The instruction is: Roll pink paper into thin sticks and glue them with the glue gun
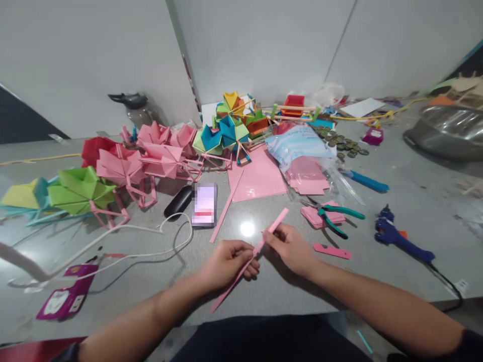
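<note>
Between my two hands runs a long, narrow pink paper strip [231,295], slanting from lower left to upper right just above the table. My left hand [230,261] pinches it near the middle. Toward its upper end, the thumb and fingers of my right hand [289,246] are closed on it. A second pink strip [226,213] lies flat beyond my left hand. Right of my right hand are a pink box cutter [332,251] and green-handled pliers [332,216], which rest on a stack of small pink paper pieces [313,217].
Folded paper models [121,163] line the back left. A phone [204,205] and black case [178,202] lie centre-left, with a white cable [181,245] looping nearby. A blue glue gun [403,239] and metal bowl [449,133] are right. A plastic bag [298,143] overlaps pink sheets [256,176].
</note>
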`<state>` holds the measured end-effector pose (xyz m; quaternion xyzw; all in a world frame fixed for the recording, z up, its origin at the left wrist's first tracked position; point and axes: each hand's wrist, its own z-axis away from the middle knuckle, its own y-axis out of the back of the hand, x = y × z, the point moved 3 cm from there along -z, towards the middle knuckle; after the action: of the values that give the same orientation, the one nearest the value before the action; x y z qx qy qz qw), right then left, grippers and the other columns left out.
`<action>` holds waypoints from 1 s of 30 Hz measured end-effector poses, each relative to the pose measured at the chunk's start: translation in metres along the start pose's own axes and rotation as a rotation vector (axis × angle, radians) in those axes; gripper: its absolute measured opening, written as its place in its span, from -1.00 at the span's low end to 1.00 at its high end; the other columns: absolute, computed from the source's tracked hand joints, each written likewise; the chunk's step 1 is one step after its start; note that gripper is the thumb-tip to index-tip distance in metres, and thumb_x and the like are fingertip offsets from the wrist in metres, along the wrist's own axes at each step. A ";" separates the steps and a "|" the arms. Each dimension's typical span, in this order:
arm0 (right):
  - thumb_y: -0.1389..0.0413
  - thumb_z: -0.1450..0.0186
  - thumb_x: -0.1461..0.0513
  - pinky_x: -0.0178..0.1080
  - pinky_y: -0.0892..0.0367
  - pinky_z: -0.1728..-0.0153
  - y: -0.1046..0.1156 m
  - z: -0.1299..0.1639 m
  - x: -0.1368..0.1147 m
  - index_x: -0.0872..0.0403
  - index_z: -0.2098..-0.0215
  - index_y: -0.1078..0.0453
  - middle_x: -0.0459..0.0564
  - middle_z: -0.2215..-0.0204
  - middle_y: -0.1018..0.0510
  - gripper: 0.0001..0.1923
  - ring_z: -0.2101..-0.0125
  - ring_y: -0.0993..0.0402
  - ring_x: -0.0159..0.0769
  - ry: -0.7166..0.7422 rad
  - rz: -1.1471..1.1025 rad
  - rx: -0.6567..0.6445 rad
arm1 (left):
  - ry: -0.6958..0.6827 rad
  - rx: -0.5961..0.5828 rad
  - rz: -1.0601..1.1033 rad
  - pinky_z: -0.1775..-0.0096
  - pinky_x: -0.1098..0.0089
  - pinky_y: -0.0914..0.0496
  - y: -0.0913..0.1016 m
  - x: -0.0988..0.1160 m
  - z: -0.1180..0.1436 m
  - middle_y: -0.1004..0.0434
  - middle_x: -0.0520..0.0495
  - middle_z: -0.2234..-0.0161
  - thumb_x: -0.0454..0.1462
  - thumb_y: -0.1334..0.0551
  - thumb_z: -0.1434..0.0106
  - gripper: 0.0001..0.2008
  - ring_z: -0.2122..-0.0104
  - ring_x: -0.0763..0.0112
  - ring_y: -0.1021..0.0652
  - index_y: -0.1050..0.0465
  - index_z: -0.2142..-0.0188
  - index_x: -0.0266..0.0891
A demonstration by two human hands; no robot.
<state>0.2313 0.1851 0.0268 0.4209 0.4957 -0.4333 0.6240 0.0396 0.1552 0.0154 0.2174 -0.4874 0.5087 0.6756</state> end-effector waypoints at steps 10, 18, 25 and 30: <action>-0.19 -0.34 -0.13 -0.28 -0.21 0.55 -0.020 0.010 0.005 0.04 0.48 -0.36 -0.12 0.62 -0.42 -0.53 0.59 -0.29 -0.37 -0.015 0.017 -0.018 | -0.157 0.073 -0.281 0.42 0.42 -0.38 -0.005 0.008 -0.003 -0.56 -0.03 0.49 -0.03 -0.35 -0.35 -0.67 0.51 0.44 -0.52 -0.47 0.35 -0.25; -0.16 -0.37 -0.14 -0.27 -0.21 0.57 -0.017 0.010 0.007 0.02 0.54 -0.31 -0.13 0.67 -0.38 -0.49 0.63 -0.27 -0.38 -0.021 0.043 -0.017 | -0.158 0.010 -0.390 0.38 0.39 -0.42 0.000 0.015 -0.005 -0.60 -0.06 0.46 -0.03 -0.16 -0.47 -0.63 0.50 0.41 -0.55 -0.42 0.37 -0.22; -0.21 -0.33 -0.16 -0.26 -0.18 0.58 -0.010 0.007 0.004 0.01 0.55 -0.30 -0.16 0.68 -0.31 -0.48 0.64 -0.20 -0.39 -0.016 0.022 0.043 | -0.200 0.070 -0.253 0.39 0.39 -0.37 0.016 0.023 -0.013 -0.52 0.00 0.45 -0.02 -0.18 -0.44 -0.67 0.52 0.46 -0.45 -0.40 0.31 -0.22; -0.17 -0.35 -0.12 -0.28 -0.11 0.56 -0.021 0.009 0.003 0.03 0.49 -0.32 -0.17 0.63 -0.29 -0.54 0.59 -0.16 -0.40 0.040 0.057 -0.017 | -0.230 -0.017 -0.426 0.33 0.36 -0.35 0.006 0.028 -0.010 -0.51 -0.02 0.46 -0.07 -0.27 -0.37 -0.69 0.42 0.38 -0.48 -0.49 0.39 -0.24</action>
<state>0.2136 0.1708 0.0237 0.4381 0.4996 -0.4024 0.6297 0.0385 0.1790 0.0347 0.3661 -0.5086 0.3226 0.7093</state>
